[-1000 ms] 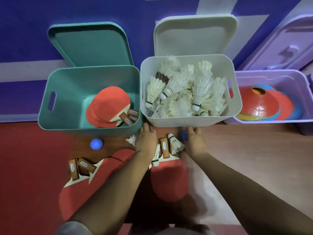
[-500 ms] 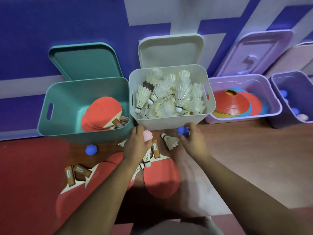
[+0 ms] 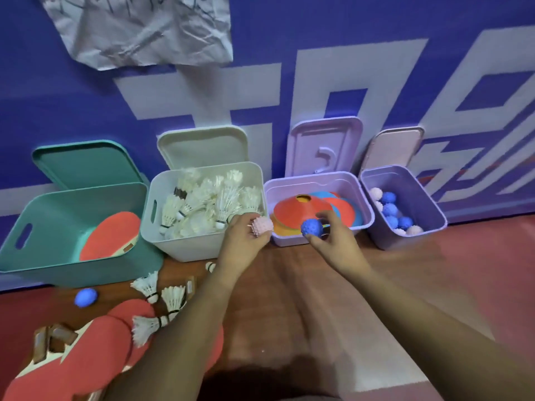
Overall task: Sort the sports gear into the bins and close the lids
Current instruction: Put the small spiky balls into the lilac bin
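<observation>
Lifting clear of floor, pinching pink ball (image 3: 262, 226) in left hand (image 3: 243, 244), blue ball (image 3: 311, 228) in right hand (image 3: 335, 241); judging both light, squashy, fingertip-held.

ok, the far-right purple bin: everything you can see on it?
The small purple bin looks like matte plastic, rectangular with rounded corners and walls that flare slightly toward the rim. It stands upright on the floor, open, just right of the lilac cone bin. Its paler lid leans upright against the wall behind it. Inside lie blue spiky balls and pale pink spiky balls, filling only the bottom.
</observation>
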A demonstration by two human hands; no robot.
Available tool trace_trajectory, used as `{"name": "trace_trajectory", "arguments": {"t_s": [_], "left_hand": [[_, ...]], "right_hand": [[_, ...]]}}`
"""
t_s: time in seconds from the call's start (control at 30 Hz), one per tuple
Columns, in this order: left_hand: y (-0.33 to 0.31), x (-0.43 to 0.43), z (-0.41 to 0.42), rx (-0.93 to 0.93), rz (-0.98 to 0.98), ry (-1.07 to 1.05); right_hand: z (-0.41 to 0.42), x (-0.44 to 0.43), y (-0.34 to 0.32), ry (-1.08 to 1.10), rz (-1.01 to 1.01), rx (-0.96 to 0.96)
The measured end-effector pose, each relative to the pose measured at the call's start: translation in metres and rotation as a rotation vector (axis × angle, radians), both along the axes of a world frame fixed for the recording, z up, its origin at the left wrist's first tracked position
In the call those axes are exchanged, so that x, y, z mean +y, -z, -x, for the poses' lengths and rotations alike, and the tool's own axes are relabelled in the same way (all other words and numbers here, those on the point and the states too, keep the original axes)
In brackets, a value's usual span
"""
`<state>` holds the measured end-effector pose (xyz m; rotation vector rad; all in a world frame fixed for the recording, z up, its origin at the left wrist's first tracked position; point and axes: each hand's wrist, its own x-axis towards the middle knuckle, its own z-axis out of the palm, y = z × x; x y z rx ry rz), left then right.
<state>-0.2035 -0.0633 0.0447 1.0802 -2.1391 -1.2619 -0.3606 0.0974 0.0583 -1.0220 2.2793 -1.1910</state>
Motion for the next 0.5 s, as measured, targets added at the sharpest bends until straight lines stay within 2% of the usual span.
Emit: {"name": "trace_trajectory", "arguments": {"t_s": [0.23, 0.5], "left_hand": [[-0.015, 0.076, 0.156, 0.023, 0.081, 0.194], [0.009, 0.125, 0.294, -0.141, 0.084, 0.386]], "right_hand": [[0.124, 0.091, -0.024, 0.236, -0.075, 0.026], [0.227, 0.132, 0.013, 0.348, -0.241, 0.009]]}}
